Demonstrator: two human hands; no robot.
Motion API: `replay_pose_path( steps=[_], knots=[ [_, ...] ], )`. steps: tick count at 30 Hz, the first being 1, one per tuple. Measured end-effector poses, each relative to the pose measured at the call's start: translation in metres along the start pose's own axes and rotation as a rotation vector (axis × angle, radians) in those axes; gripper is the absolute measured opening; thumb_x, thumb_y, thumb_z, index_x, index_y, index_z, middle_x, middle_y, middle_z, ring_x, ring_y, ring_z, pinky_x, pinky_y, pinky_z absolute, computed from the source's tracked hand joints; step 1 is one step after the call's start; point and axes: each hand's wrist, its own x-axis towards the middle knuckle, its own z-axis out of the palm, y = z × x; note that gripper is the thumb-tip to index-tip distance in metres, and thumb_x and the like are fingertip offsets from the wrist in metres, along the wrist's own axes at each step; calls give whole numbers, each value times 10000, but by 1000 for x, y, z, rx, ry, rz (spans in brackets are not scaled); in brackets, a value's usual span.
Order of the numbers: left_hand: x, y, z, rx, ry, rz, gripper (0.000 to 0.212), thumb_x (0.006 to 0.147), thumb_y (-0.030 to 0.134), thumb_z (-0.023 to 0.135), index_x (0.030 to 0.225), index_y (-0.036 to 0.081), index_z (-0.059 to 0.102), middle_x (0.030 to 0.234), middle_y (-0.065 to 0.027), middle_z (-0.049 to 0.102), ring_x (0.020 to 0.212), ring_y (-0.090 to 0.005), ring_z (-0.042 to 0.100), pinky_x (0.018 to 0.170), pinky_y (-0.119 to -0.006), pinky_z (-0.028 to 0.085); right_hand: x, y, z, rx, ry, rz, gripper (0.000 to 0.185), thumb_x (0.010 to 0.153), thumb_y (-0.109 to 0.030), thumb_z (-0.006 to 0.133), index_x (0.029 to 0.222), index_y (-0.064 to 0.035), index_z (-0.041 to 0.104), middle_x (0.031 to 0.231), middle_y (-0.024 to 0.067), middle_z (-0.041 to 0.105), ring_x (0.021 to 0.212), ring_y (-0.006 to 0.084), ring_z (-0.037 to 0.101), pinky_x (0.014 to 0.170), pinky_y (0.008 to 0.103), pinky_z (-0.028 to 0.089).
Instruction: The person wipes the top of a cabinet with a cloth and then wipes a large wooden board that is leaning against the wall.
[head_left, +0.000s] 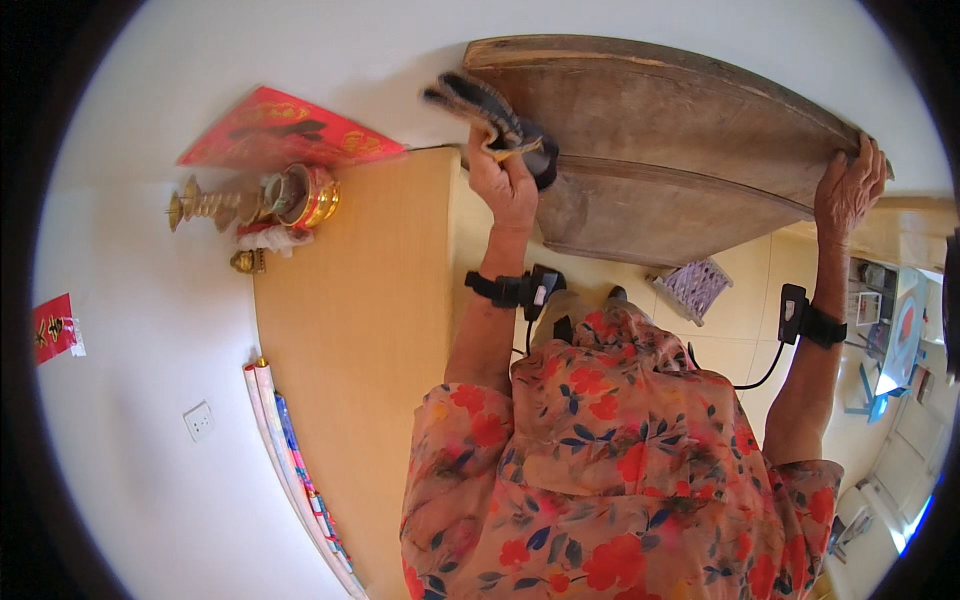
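My left hand (502, 186) grips a folded dark cloth (491, 105) with a pale, stitched-looking edge; it is blurred. The cloth is beside the left end of a worn brown wooden furniture panel (675, 120), which has a raised moulding across it and stands against the white wall. Another dark part of the cloth hangs below my fingers, in front of the wood. At the panel's right end, my right hand (847, 187) has its fingers curled over the upper edge. Black straps with small devices are on both wrists.
To the left, a light wooden cabinet top (360, 300) carries a gold-and-red pot (319, 196), brass-coloured stands (187, 202) and a red card (285, 131) bearing writing. Rolled papers (300, 465) lie along the wall. A woven stool (694, 289) stands on the tiled floor below the panel.
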Motion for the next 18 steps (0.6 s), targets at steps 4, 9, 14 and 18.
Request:
replay_pose_path(
  steps=[4, 9, 14, 18],
  knots=[
    [-46, -51, -20, 142, -121, -41, 235, 869, 52, 561, 1099, 2, 571, 993, -171, 627, 826, -328, 616, 718, -349, 496, 0, -3, 6, -8, 7, 16, 438, 934, -244, 462, 1338, -90, 392, 1329, 129, 415, 1271, 319, 334, 1076, 473, 222],
    [-34, -28, -22, 199, -174, -1, 146, 904, 116, 554, 995, 2, 562, 893, -136, 608, 794, -271, 587, 684, -327, 468, -5, 6, 6, 1, 9, 24, 438, 935, -248, 460, 1341, -100, 385, 1338, 132, 411, 1285, 330, 314, 1078, 478, 211],
    [-53, -17, 0, 410, -224, 277, 203, 789, 141, 561, 953, 27, 593, 919, -156, 573, 911, -366, 539, 850, -466, 413, -4, 0, 12, 16, -9, 63, 453, 931, -253, 466, 1352, -115, 370, 1355, 139, 392, 1298, 336, 293, 1075, 498, 203],
    [-75, -4, 45, 409, -348, 555, 153, 674, 149, 573, 802, 66, 584, 822, -132, 542, 967, -351, 499, 850, -499, 368, 1, -5, 12, 35, 12, 59, 463, 934, -278, 458, 1358, -117, 365, 1362, 141, 380, 1298, 348, 283, 1065, 509, 207]
  ],
)
